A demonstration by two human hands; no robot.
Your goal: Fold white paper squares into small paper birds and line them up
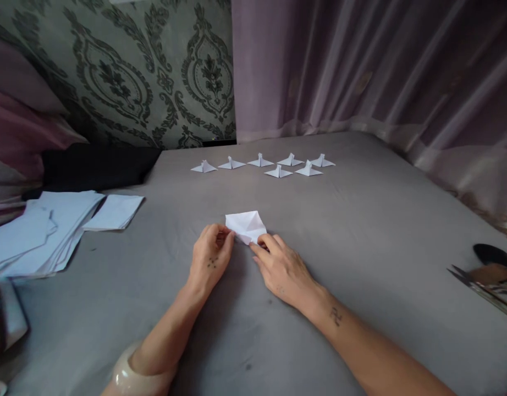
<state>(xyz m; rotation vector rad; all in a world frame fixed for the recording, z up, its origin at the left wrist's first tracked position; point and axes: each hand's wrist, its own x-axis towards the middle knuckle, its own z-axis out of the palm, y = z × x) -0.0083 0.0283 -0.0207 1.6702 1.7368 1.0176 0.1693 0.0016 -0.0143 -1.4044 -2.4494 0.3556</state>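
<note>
A small white sheet of paper (246, 223) with crease lines lies on the grey cloth in front of me. My left hand (211, 252) pinches its near left corner between thumb and fingers. On the near right edge, my right hand (283, 267) has its fingers bent and pressed onto the paper, partly covering that corner. Farther back stand several folded paper figures with spread wings, among them a folded paper bird (279, 171) in the nearer row and another folded bird (260, 160) behind it.
Stacked large white sheets (67, 234) lie at the left, beside a pile of small cut papers (115, 213). A black cloth (100, 165) is behind them. Scissors (480, 286) and a dark rounded object (495, 257) are at the right edge. Curtains (319, 66) hang behind.
</note>
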